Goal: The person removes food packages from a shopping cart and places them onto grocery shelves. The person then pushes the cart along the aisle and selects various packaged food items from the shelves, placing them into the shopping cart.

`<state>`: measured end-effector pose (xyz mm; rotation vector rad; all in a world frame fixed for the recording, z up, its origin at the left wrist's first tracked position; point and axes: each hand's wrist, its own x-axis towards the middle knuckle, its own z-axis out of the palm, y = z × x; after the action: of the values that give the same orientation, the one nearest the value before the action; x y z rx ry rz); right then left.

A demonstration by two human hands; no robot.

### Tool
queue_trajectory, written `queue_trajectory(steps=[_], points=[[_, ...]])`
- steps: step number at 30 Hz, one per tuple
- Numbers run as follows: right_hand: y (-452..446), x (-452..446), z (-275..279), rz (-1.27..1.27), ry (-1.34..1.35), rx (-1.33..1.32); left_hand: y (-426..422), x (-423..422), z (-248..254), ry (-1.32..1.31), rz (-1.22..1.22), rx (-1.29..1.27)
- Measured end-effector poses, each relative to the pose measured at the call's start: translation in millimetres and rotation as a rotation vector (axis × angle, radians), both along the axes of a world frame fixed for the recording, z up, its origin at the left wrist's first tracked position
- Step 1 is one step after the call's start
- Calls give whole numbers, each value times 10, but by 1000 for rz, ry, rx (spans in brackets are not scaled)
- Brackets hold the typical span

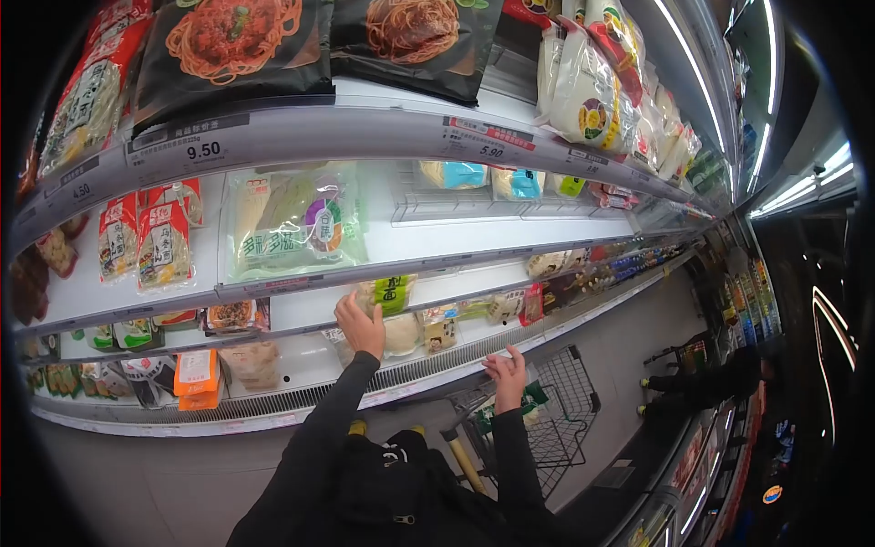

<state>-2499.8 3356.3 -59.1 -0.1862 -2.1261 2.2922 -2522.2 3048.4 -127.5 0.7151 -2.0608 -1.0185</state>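
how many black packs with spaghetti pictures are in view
2: one pack above the 9.50 price tag, the other pack to its right on the same shelf. More may be hidden behind them.

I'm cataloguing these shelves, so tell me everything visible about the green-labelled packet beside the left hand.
The green-labelled packet looks like clear, shiny plastic around pale contents, too blurred to identify. Its bright green label carries large dark characters. It appears sealed, and sits tilted in this view near a shelf's front, below the large clear noodle pack. The left hand is at its left edge, fingers overlapping it in the view; whether they press on it cannot be told.
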Motion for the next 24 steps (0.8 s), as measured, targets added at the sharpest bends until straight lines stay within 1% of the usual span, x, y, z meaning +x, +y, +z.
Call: queue_trajectory(steps=[2, 3, 6, 7, 9, 10, 11, 12, 13, 14, 15, 16, 18, 20, 23, 24], points=[[448, 295, -105, -138, -7, 25, 376, 174, 0, 81, -183, 47], [617, 461, -156, -216, -33, 92, 570, 286, 48, 97, -348, 35], [1034, 972, -417, -343, -175, 149, 1221, 499, 95, 101, -926, 234], [1152, 1136, -579, -351, -201, 186, 1374, 598, 291, 38, -1115, 291], [1333, 1481, -918, -332, -250, 244, 1725, 700, 379, -18, -1422, 209], [1343, 1657, -990, -315, -292, 239, 1876, 759, 428, -50, -1560, 160], [1335, 1805, -1077, -273, -288, 376, 1997, 814, 469, -130, -1661, 47], [1358, 1954, -1228, -227, -285, 509, 2099, 880, 448, -146, -1711, 48], [1305, 2050, -1193, -269, -306, 496, 2192, 934, 426, -270, -1803, -36], [1276, 2084, -1154, -246, -334, 663, 2278, 974, 407, -393, -1886, -128], [1239, 2083, -1085, -215, -366, 829, 2339, 1002, 427, -518, -1937, -161], [1203, 2079, -1025, -245, -388, 814, 2404, 1042, 383, -532, -1972, -173], [1171, 2007, -952, -212, -372, 792, 2548, 1066, 217, -521, -2012, -303], [1171, 1993, -992, -224, -374, 810, 2693, 1043, 102, -545, -2039, -298], [1219, 1966, -1082, -285, -403, 733, 2853, 885, 102, -592, -1917, -332], [1273, 1927, -1112, -320, -410, 640, 2899, 842, 56, -602, -1924, -352]])
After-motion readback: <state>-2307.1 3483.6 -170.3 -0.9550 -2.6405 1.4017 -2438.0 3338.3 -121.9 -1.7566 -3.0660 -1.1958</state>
